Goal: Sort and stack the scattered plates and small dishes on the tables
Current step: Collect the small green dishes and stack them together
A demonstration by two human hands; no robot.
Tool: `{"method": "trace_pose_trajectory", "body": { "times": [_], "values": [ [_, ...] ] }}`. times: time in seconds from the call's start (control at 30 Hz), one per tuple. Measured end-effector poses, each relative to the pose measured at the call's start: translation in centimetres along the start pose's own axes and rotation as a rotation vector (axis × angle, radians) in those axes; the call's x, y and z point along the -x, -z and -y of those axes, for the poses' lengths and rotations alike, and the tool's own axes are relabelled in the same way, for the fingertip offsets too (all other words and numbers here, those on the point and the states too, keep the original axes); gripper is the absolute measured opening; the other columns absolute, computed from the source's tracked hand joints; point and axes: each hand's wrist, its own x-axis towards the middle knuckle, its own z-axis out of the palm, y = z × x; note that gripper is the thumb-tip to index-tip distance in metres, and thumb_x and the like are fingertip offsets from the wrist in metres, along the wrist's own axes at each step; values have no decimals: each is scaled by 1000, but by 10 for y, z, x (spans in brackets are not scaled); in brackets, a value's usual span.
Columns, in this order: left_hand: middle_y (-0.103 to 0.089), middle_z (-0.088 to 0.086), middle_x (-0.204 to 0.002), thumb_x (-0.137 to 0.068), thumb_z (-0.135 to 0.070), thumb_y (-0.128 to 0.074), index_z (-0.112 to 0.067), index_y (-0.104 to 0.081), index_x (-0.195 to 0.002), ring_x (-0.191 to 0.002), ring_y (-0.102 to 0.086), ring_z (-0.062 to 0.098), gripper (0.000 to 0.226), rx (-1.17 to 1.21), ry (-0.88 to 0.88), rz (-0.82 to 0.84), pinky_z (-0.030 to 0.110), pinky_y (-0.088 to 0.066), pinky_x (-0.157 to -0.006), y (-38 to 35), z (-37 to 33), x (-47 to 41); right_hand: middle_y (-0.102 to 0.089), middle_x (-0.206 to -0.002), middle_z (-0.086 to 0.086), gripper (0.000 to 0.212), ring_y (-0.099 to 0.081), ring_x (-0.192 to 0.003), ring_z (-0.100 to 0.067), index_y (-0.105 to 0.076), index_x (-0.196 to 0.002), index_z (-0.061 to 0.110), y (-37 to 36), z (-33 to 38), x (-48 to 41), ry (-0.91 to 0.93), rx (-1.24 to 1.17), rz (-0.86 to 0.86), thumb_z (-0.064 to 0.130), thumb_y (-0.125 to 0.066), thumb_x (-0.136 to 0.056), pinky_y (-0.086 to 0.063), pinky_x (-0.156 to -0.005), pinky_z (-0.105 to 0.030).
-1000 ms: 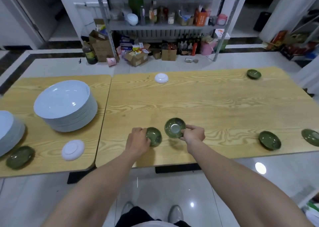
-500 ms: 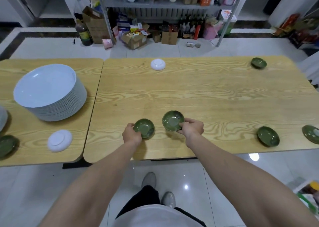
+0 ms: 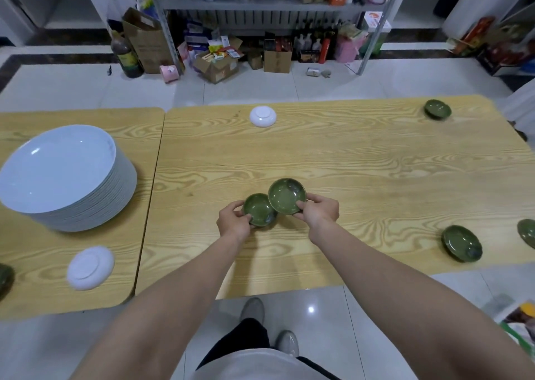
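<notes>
My left hand (image 3: 234, 223) grips a small green dish (image 3: 258, 209) at its left rim, low over the right table (image 3: 362, 177). My right hand (image 3: 320, 210) pinches a second green dish (image 3: 286, 196), tilted, its edge overlapping the first dish's right rim. More green dishes lie at the far right corner (image 3: 437, 109), near the front right (image 3: 461, 243), at the right edge (image 3: 528, 232) and at the left edge (image 3: 4, 277). Two white small dishes lie upside down, one at the back (image 3: 263, 115) and one on the left table (image 3: 90, 267). A tall stack of white plates (image 3: 65, 177) stands on the left table.
The two wooden tables stand side by side with a narrow seam (image 3: 153, 177) between them. Behind them a metal shelf (image 3: 260, 0) holds bottles and jars, with cardboard boxes (image 3: 217, 61) on the floor. My feet (image 3: 269, 324) stand on glossy tiles at the table's front edge.
Both hands have drawn together: the right hand's dish, apart from the left one before, now overlaps its rim. The camera has tilted down and shifted.
</notes>
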Motion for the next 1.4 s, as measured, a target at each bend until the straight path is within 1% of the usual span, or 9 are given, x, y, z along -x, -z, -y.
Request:
{"method": "trace_pose_trajectory", "body": {
  "times": [0.07,0.27,0.4,0.5,0.63,0.93,1.07,1.23,1.4],
  "values": [
    [-67,9,-97,-86,12,-64,-14,-65,-122,-79,-67,18,44,28,21,19,25,-59,-60,-2,-1,-5,-68,-111,-17,35,-71,-74,-24,-70,-112,4,-7,-3,-4,-14,11,-3,-13,-71,-81,-56,-50,-19],
    [-67,9,-101,-87,14,-62,-9,-63,-127,-89,-70,24,46,123,71,121,32,-62,-70,0,0,-17,-67,-100,-14,35,-68,-66,-19,-70,-112,3,-31,-14,-13,-57,53,2,-13,-71,-81,-53,-45,-16],
    [-65,13,-113,-90,13,-57,-8,-62,-129,-96,-69,26,44,143,76,167,32,-62,-72,3,2,-21,-70,-105,-18,34,-71,-77,-26,-70,-112,2,-44,-22,-18,-69,107,9,-13,-71,-81,-60,-56,-25],
    [-65,11,-116,-93,14,-53,-5,-60,-131,-96,-68,21,43,141,61,206,30,-62,-71,4,3,-22,-70,-104,-17,32,-70,-73,-23,-72,-110,3,-50,-27,-23,-45,159,0,-11,-72,-81,-60,-57,-25],
    [-65,4,-115,-94,15,-48,-5,-60,-130,-92,-68,14,44,129,63,225,31,-62,-75,4,4,-24,-72,-106,-13,27,-71,-88,-27,-75,-105,7,-57,-31,-27,12,255,-50,-7,-74,-81,-61,-81,-39],
    [-66,1,-113,-93,17,-43,-10,-66,-125,-89,-70,14,48,72,56,226,30,-61,-75,6,1,-24,-72,-107,-15,28,-70,-91,-27,-74,-105,4,-55,-39,-35,72,398,-39,-6,-76,-79,-60,-84,-36],
    [-69,-9,-95,-89,18,-42,-15,-70,-117,-85,-71,12,52,55,33,226,26,-61,-70,7,-2,-20,-73,-103,-10,21,-58,-75,-13,-76,-99,6,-53,-43,-34,90,445,-31,-5,-75,-80,-45,-66,-14],
    [-70,-9,-94,-88,18,-41,-33,-74,-92,-84,-71,12,61,27,15,234,25,-60,-67,7,-5,-17,-73,-105,-11,27,-56,-79,-13,-75,-105,5,-53,-45,-36,83,459,-22,-4,-75,-80,-41,-62,-12],
    [-71,-14,-88,-87,18,-42,-38,-74,-82,-78,-72,8,65,19,0,230,24,-59,-65,7,-6,-16,-72,-106,-11,31,-59,-83,-15,-74,-109,5,-53,-43,-36,77,465,-9,-2,-78,-79,-44,-77,-17]
  ]
}}
